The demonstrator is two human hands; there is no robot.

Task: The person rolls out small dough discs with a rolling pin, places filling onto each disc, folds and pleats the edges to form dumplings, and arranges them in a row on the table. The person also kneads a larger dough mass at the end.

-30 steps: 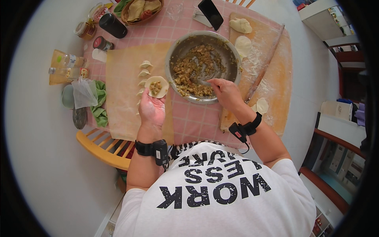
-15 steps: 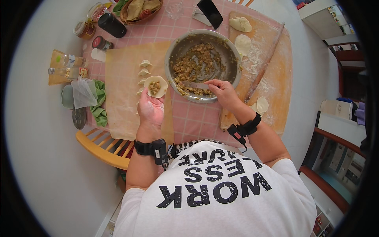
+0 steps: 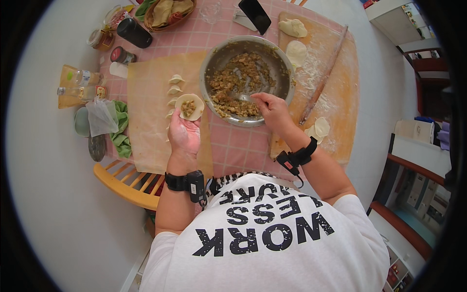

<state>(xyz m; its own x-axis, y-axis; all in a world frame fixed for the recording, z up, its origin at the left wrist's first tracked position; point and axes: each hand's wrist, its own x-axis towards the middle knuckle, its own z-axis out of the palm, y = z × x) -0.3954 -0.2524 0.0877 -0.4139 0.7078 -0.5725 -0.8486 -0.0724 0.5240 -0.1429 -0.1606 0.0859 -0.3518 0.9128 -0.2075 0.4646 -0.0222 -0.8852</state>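
My left hand [image 3: 185,136] holds up a round dumpling wrapper [image 3: 198,111] with a small mound of filling [image 3: 188,108] at its middle; the fingers under it are mostly hidden. Over the near right part of a large steel bowl [image 3: 207,100], my right hand [image 3: 273,111] pinches a flat metal spreader [image 3: 245,98]. The tip of that spreader is down in the chopped filling [image 3: 242,73]. Beside and partly behind my left hand, several folded dumplings [image 3: 175,78] lie in a column on a tan sheet [image 3: 151,112].
To the right, a floury wooden board [image 3: 340,97] bears a rolling pin [image 3: 325,75], a dough lump [image 3: 293,28] and flat wrappers [image 3: 318,128]. A phone [image 3: 254,16] leans behind the bowl. Jars, a black canister [image 3: 134,33], bottles and a green cloth [image 3: 120,129] line the left side.
The spreader has gone from lying flat over the near filling to dipping deeper into it, my right hand shifting slightly away from me. My left hand keeps the filled wrapper in nearly the same place.
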